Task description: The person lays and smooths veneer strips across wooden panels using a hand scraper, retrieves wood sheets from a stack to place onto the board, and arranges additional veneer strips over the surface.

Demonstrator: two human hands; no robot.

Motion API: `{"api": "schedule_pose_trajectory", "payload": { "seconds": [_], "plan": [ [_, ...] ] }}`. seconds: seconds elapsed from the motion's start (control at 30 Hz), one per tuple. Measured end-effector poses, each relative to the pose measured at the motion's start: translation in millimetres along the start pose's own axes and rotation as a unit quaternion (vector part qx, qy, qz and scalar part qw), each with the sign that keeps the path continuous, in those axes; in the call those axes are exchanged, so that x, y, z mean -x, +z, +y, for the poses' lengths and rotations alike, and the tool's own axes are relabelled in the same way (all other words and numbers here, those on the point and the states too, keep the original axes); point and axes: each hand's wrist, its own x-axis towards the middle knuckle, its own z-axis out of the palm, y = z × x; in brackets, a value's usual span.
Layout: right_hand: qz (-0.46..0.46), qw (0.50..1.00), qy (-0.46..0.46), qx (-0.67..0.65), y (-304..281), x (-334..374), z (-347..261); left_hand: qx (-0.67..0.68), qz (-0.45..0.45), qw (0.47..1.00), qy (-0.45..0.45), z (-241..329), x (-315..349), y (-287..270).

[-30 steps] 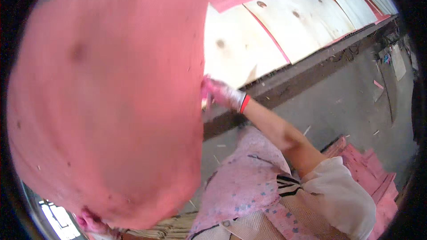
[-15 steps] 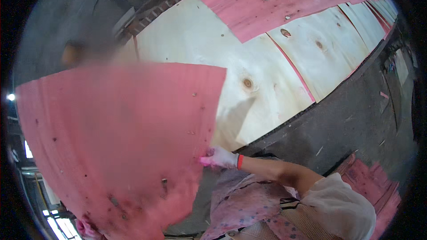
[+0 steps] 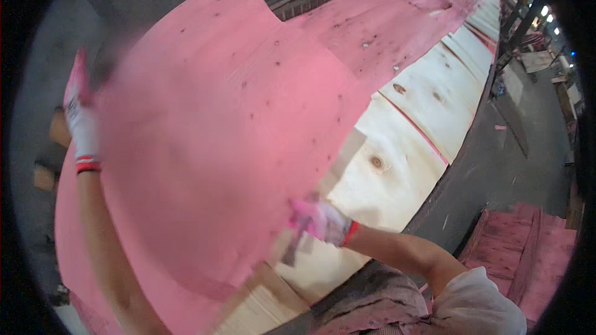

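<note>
A large pink-coated veneer sheet (image 3: 217, 149) spreads in front of me, above a long line of pale wood sheets (image 3: 397, 167). My left hand (image 3: 79, 108), in a pink and white glove, grips the sheet's far left edge with the arm stretched out. My right hand (image 3: 318, 220), gloved the same way, holds the sheet's near right edge just above the pale wood. The sheet is blurred with motion and hides most of the surface under it.
More pink sheets (image 3: 434, 6) lie further along the line at the upper right. A stack of pink sheets (image 3: 528, 254) sits on the floor at the lower right. A dark metal rail (image 3: 459, 167) borders the line, with grey concrete floor (image 3: 521, 149) beyond.
The pink sheet has swung from upright in front of my face down and forward over the pale wood. My left hand has risen to the upper left and my right hand moved lower.
</note>
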Motion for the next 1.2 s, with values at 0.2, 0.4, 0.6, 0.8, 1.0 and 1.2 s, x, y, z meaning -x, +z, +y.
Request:
{"api": "schedule_pose_trajectory", "payload": {
  "seconds": [0.2, 0.4, 0.6, 0.8, 1.0, 1.2],
  "plan": [
    [0.12, 0.992, -0.011, 0.03, 33, -231, -70, 0.617, -0.186, 0.633, -0.428, 27, 227, 118],
    [0.154, 0.983, -0.076, 0.068, -69, -391, -82, 0.663, -0.046, 0.273, -0.696, -23, 445, 129],
    [0.239, 0.966, -0.094, 0.023, -121, -428, -36, 0.525, 0.232, 0.349, -0.741, -97, 574, 153],
    [0.254, 0.953, -0.108, 0.129, -112, -424, -28, 0.506, 0.292, 0.306, -0.752, -111, 583, 159],
    [0.185, 0.936, 0.076, 0.29, -104, -422, -74, 0.478, 0.242, 0.443, -0.719, -98, 574, 160],
    [0.291, 0.94, -0.167, 0.05, -129, -463, -59, 0.442, 0.008, 0.451, -0.775, -105, 554, 179]
  ]
}}
